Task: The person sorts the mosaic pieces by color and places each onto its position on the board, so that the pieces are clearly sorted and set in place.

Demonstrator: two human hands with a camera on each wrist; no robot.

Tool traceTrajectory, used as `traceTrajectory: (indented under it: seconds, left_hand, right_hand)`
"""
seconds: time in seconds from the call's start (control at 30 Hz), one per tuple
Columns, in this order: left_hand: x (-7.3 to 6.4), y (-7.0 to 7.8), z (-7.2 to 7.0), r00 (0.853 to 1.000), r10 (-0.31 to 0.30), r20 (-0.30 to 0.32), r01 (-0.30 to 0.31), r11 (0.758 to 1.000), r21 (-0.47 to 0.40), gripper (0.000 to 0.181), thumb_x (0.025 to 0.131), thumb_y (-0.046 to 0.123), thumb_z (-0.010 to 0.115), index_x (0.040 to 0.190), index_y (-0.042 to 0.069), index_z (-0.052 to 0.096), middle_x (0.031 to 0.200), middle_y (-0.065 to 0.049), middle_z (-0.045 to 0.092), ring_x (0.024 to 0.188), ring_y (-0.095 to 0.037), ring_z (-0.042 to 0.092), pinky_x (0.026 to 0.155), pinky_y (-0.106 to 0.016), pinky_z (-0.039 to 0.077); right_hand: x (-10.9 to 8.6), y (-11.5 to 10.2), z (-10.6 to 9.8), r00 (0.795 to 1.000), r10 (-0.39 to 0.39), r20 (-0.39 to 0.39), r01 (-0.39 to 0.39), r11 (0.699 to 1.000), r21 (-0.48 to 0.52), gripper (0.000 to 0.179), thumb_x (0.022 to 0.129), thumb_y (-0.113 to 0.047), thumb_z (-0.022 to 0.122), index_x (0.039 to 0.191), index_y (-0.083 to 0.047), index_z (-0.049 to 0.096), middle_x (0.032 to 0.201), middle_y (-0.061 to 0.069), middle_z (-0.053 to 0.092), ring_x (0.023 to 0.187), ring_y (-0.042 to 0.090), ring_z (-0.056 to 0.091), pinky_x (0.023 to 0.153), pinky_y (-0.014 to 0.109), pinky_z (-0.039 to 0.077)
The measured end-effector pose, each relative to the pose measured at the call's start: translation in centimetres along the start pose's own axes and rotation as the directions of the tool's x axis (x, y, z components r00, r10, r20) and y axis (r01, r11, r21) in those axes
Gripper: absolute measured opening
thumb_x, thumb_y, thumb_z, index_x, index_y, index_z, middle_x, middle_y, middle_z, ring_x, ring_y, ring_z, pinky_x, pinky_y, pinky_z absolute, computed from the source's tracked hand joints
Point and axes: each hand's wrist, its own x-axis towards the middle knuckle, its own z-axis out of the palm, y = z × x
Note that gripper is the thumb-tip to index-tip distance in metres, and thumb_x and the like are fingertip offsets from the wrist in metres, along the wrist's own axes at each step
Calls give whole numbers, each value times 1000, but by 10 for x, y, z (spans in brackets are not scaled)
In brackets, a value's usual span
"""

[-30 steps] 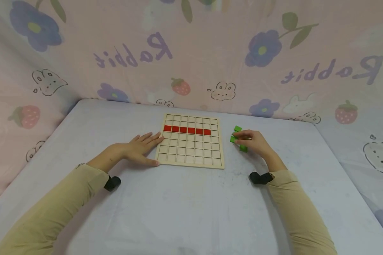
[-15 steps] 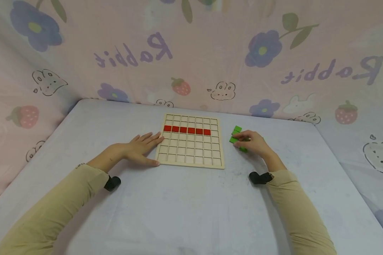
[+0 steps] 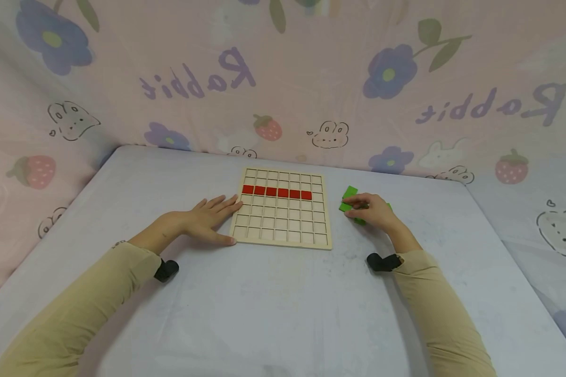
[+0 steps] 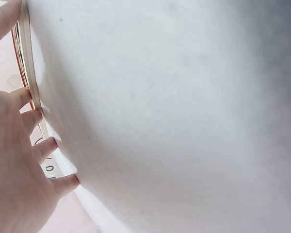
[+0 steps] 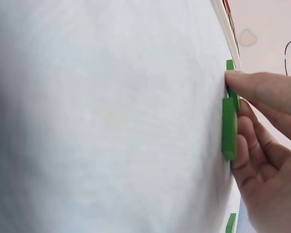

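Note:
A pale wooden board (image 3: pixel 283 247) with a square grid lies on the table, a line of several red tiles (image 3: pixel 283 193) set across it. My left hand (image 3: pixel 205 220) lies flat with fingers spread, fingertips and thumb at the board's left edge. In the left wrist view its fingertips (image 4: pixel 48 143) come down along that edge. Right of the board, my right hand (image 3: pixel 374 212) bends over several small green tiles (image 3: pixel 350 191). The right wrist view has the thumb on one green tile (image 5: pixel 230 65) and the fingers curled behind it; another green tile (image 5: pixel 229 128) stands nearer.
A green tile (image 5: pixel 231 223) shows low in the right wrist view, apart from the others. The white-covered table (image 3: pixel 283 314) meets a patterned cloth (image 3: pixel 283 78) at its back and sides. Dark wrist cameras (image 3: pixel 384 263) sit at both cuffs.
Under my right hand the green tiles have shifted slightly, the far ones now lying closer in line. A bit of green now shows behind the hand. The left hand and board have stayed still.

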Motion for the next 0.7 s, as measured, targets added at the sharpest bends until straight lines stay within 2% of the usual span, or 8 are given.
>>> traceTrajectory:
  seconds: [0.2, 0.43, 0.7]
  left_hand:
    - [1, 0, 0, 1000, -4, 0, 4, 1000, 3, 94, 88, 55, 57, 155, 10, 8, 162, -14, -1, 147, -42, -3, 113, -67, 0]
    - [2, 0, 0, 1000, -7, 12, 7, 1000, 11, 94, 89, 56, 56, 155, 12, 6, 162, -12, -3, 147, -40, -4, 113, -66, -1]
    - [-1, 1, -1, 1000, -7, 3, 7, 1000, 10, 94, 89, 55, 57, 155, 11, 7, 162, -13, 0, 147, -42, -2, 113, -66, -1]
  right_hand:
    - [-1, -3, 0, 1000, 6, -1, -6, 1000, 19, 40, 88, -17, 70, 125, -3, 63, 110, 19, 63, 101, 26, 55, 77, 26, 43]
    - [2, -5, 4, 1000, 11, 6, -11, 996, 92, 40, 88, -16, 69, 125, -3, 62, 111, 18, 63, 96, 17, 55, 73, 19, 45]
    - [3, -13, 5, 1000, 4, 9, -5, 992, 129, 40, 89, -18, 68, 127, -5, 62, 121, 17, 62, 108, 25, 55, 87, 30, 44]
